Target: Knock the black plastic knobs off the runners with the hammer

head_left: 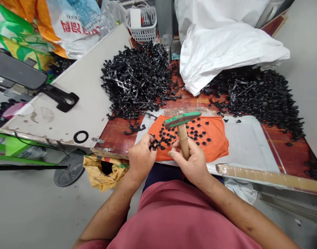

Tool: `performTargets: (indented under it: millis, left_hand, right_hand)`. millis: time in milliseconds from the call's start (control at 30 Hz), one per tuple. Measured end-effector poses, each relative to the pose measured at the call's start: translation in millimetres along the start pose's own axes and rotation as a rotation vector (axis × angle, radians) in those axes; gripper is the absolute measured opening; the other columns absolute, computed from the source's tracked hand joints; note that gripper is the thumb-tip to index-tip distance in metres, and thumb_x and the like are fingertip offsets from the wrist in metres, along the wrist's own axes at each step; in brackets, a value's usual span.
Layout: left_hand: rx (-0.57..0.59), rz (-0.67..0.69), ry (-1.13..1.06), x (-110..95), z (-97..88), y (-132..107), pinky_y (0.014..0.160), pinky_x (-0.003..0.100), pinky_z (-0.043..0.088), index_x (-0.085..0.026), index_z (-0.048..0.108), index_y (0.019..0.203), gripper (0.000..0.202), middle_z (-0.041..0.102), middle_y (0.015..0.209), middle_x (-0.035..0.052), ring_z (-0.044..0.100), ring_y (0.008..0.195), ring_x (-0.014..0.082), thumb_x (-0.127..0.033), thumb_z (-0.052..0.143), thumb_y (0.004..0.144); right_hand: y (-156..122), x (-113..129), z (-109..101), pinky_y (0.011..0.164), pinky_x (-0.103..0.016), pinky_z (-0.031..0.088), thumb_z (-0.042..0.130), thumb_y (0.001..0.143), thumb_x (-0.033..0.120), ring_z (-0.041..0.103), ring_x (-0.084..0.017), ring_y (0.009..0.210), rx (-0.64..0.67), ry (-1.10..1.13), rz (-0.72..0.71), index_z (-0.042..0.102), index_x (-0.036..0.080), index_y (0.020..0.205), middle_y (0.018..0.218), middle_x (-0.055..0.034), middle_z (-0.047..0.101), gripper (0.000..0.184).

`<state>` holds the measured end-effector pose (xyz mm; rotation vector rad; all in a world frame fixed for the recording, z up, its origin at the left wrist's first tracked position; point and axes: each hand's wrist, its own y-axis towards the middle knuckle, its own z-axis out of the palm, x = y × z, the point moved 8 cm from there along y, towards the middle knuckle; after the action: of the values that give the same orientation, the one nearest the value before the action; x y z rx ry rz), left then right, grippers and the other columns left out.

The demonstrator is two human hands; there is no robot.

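Note:
My left hand (140,157) is closed on a small black plastic piece (154,144) at the near edge of an orange cloth (217,141). My right hand (190,160) grips the wooden handle of a hammer (183,126) with a green head, held upright over the cloth, thumb reaching toward the black piece. Several small black round parts (193,133) lie scattered on the cloth.
A large heap of black plastic pieces (137,81) sits behind the cloth, another heap (259,95) at the right under a white sack (225,48). A white board (80,90) with a black ring (81,136) lies left. A white basket (142,22) stands at the back.

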<state>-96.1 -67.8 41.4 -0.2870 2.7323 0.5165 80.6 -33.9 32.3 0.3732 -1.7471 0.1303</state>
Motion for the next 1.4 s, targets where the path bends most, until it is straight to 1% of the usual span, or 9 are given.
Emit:
performTargets:
  millis: [100,200,333,433,500,633,867,1100,1400]
  left_hand:
    - [0.005,0.060,0.073,-10,1.4,-7,0.058,0.029,0.036,-0.023,0.059,0.092,0.005,0.067,0.068,0.0013,0.062,0.062,0.0191,-0.027,0.059,0.090]
    - [0.052,0.166,0.108,-19,-4.9,-16,0.062,0.031,0.040,-0.021,0.061,0.098,0.014,0.068,0.076,0.0044,0.063,0.069,0.0215,-0.034,0.060,0.093]
    - [0.025,0.369,0.076,-26,-27.0,-29,0.092,0.045,0.047,-0.019,0.057,0.131,0.045,0.066,0.116,0.0167,0.062,0.109,0.0322,-0.045,0.061,0.096]
    - [0.176,0.529,-0.143,-35,-20.9,-42,0.099,0.045,0.046,-0.024,0.044,0.148,0.047,0.064,0.128,0.0151,0.060,0.115,0.0285,-0.035,0.049,0.102]
    - [0.333,0.475,-0.318,-35,-6.9,-47,0.088,0.037,0.050,-0.025,0.041,0.150,0.044,0.069,0.115,0.0100,0.065,0.099,0.0219,-0.029,0.041,0.105]
    - [0.528,0.079,-0.539,-12,20.5,-44,0.061,0.025,0.042,-0.025,0.051,0.136,0.035,0.059,0.071,-0.0037,0.054,0.061,0.0138,-0.036,0.041,0.105]
    - [0.485,-0.320,-0.773,47,42.8,12,0.047,0.022,0.030,-0.023,0.055,0.114,0.033,0.038,0.062,-0.0072,0.037,0.048,0.0102,-0.051,0.049,0.096]
    - [0.420,-0.131,-0.598,48,57.3,42,0.058,0.023,0.035,-0.022,0.058,0.103,0.027,0.049,0.072,-0.0040,0.045,0.064,0.0126,-0.045,0.045,0.099]
    - [0.420,-0.044,-0.433,39,58.4,43,0.071,0.026,0.040,-0.022,0.060,0.103,0.025,0.061,0.081,-0.0025,0.055,0.074,0.0149,-0.038,0.041,0.098]
  right_hand:
    - [2,5,7,0.062,-0.025,0.047,0.075,0.082,0.035,0.056,-0.013,0.061,0.022,-0.049,-0.041,0.065,0.022,0.092,0.079,0.0018,0.068,0.019]
    - [5,9,8,0.067,-0.026,0.047,0.064,0.089,0.029,0.061,-0.015,0.068,0.033,-0.105,-0.069,0.067,0.022,0.085,0.076,0.0008,0.068,0.008]
    - [5,3,6,0.066,-0.026,0.049,0.062,0.087,0.027,0.061,-0.015,0.067,0.109,0.011,0.023,0.068,0.021,0.084,0.075,0.0010,0.067,0.009]
    - [1,0,16,0.067,-0.025,0.051,0.064,0.084,0.025,0.061,-0.014,0.069,0.234,0.210,0.064,0.065,0.020,0.083,0.077,0.0017,0.066,0.005]
    - [-2,-1,18,0.070,-0.026,0.051,0.064,0.084,0.024,0.062,-0.014,0.072,0.240,0.251,0.058,0.064,0.020,0.082,0.079,0.0016,0.066,0.004]
    - [-7,-6,14,0.076,-0.026,0.051,0.067,0.085,0.026,0.064,-0.015,0.079,0.224,0.166,0.075,0.067,0.021,0.092,0.087,0.0011,0.069,0.008]
    - [-27,-31,-42,0.065,-0.026,0.045,0.056,0.098,0.038,0.060,-0.017,0.071,0.119,-0.261,0.113,0.065,0.023,0.101,0.079,0.0015,0.065,0.018]
    - [-46,-50,-67,0.060,-0.025,0.042,0.056,0.097,0.041,0.054,-0.015,0.061,0.074,-0.362,0.140,0.065,0.023,0.096,0.069,0.0041,0.059,0.020]
    - [-44,-53,-67,0.060,-0.026,0.043,0.055,0.099,0.040,0.057,-0.016,0.063,0.082,-0.422,0.121,0.067,0.023,0.106,0.074,0.0030,0.062,0.022]
